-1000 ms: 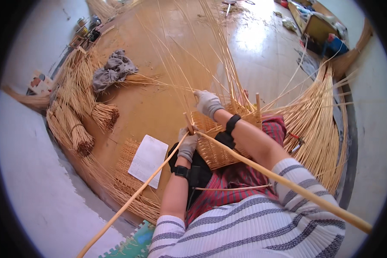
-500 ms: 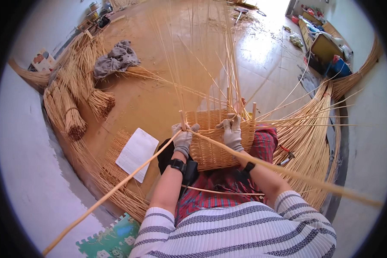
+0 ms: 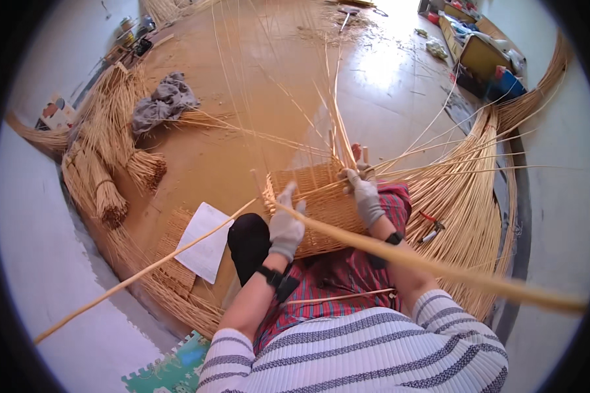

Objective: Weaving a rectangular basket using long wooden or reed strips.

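A partly woven wicker basket (image 3: 331, 226) rests on my lap, with thin upright stakes rising from its far side. My left hand (image 3: 286, 226), in a pale glove, lies against its near wall by the left corner, fingers stretched and slightly blurred. My gloved right hand (image 3: 364, 194) is closed around thin wicker rods at the right end of the rim; the fingertips are partly hidden. From the left corner one long wicker rod (image 3: 144, 270) runs down to the left, and another thick wicker rod (image 3: 432, 263) passes above my right forearm.
Bundled wicker (image 3: 111, 203) lies along the left wall, with a grey cloth (image 3: 166, 101) beside it. Loose wicker (image 3: 472, 190) fans out at right, with red-handled pliers (image 3: 431, 226) on it. A white sheet (image 3: 203, 242) lies left of my knee; a green foam mat (image 3: 167, 367) is near.
My left hand has let go at the left corner and slid down the near wall, its fingers straightening. My right hand stays at the right rim. The basket has tilted and sits slightly lower in view.
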`<state>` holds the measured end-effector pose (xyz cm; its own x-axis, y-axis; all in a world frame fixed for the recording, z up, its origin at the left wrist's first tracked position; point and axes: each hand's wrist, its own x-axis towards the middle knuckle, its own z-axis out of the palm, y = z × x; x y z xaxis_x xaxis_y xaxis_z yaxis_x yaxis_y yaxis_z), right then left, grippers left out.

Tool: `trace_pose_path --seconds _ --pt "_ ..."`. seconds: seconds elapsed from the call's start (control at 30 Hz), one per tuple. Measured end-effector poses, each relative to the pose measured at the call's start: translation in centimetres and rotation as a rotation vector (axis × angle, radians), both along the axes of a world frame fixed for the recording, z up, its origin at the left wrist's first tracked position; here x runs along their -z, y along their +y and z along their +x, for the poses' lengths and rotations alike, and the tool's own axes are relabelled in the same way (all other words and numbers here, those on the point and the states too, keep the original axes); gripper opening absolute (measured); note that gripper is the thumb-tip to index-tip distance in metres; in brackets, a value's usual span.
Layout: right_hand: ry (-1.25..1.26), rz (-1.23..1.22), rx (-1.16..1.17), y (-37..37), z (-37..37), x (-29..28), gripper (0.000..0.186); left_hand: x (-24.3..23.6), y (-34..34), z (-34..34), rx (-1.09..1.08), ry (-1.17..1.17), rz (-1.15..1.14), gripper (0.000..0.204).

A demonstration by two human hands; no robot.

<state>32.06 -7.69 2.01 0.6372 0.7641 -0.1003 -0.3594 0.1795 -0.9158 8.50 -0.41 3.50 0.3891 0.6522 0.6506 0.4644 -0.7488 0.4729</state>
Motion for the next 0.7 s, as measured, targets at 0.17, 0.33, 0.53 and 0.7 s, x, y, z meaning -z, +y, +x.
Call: trace_pose_path --seconds 0.17,0.33,0.53,0.7 --pt "-0.408 -0.039 0.043 3.3 -2.0 -2.6 0.032 0.1 4.9 4.0 0.171 0.156 -1.17 0.033" --pt "-1.253 -0.027 -0.061 13.7 -4.8 -10.5 0.061 1.7 4.8 4.2 -0.025 -0.059 -1.158 0.036" --pt "-0.44 -0.103 0.101 3.5 -0.4 -4.3 0.02 -0.4 4.9 4.0 0.077 0.024 -1.287 0.034" --pt "-0.582 -0.064 0.09 -0.2 0.0 -0.5 0.015 -3.2 6.7 5.4 -0.081 -0.004 -1.115 0.066"
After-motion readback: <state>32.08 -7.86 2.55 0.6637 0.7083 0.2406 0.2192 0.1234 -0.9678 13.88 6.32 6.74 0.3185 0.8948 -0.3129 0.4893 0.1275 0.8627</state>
